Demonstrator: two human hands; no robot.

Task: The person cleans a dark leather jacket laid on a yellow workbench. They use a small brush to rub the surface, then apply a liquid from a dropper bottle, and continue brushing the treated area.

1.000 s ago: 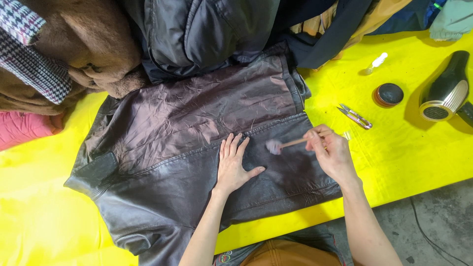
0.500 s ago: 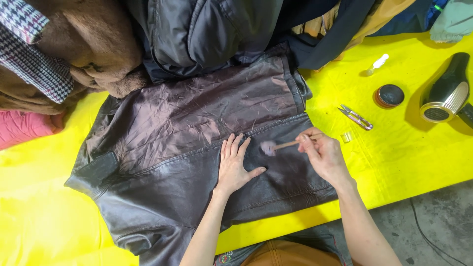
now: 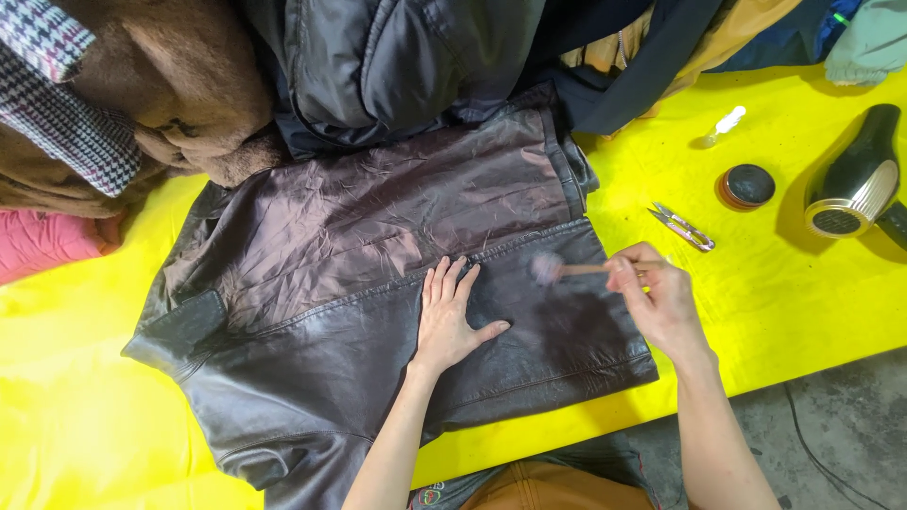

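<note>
Lying flat and creased, the dark brown leather jacket [image 3: 378, 283] bears the open left hand [image 3: 449, 316]; right hand [image 3: 657, 297] grips a small brush [image 3: 557, 270].

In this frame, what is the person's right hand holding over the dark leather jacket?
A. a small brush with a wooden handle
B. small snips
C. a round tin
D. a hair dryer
A: the right hand grips a small brush by its wooden handle, head over the leather jacket, while the left hand lies flat on it.

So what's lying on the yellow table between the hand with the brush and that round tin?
In the head view, small metal snips lie between the right hand and the round tin.
</note>
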